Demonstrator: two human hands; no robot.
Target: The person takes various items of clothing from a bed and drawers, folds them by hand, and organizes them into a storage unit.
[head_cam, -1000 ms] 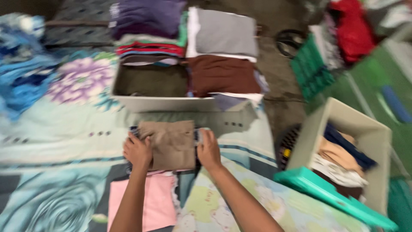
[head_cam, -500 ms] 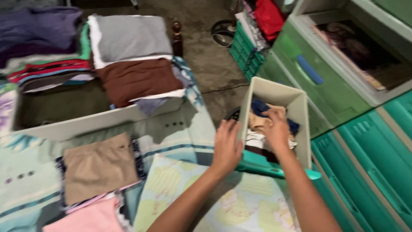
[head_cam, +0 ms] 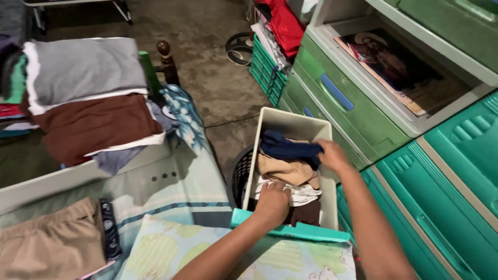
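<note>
A pale drawer box (head_cam: pixel 290 118) with a teal front (head_cam: pixel 290 231) rests at the bed's edge, holding folded clothes. My right hand (head_cam: pixel 330 155) grips a dark blue garment (head_cam: pixel 287 147) at the top of the pile. A tan garment (head_cam: pixel 284 170) lies beneath it. Lower in the drawer, my left hand (head_cam: pixel 272 202) presses on white cloth (head_cam: pixel 301 194) beside a dark brown piece (head_cam: pixel 305 214).
A green and teal plastic drawer cabinet (head_cam: pixel 430 129) stands at the right, one slot open with a picture inside. On the bed lie a folded tan garment (head_cam: pixel 49 243) and a white tray (head_cam: pixel 78 173) with grey and brown folded clothes. A dark basket (head_cam: pixel 239 171) sits on the floor.
The view swung right from the bed to the drawer. Both hands left the tan garment; the right hand took hold of the dark blue garment and the left hand moved into the drawer.
</note>
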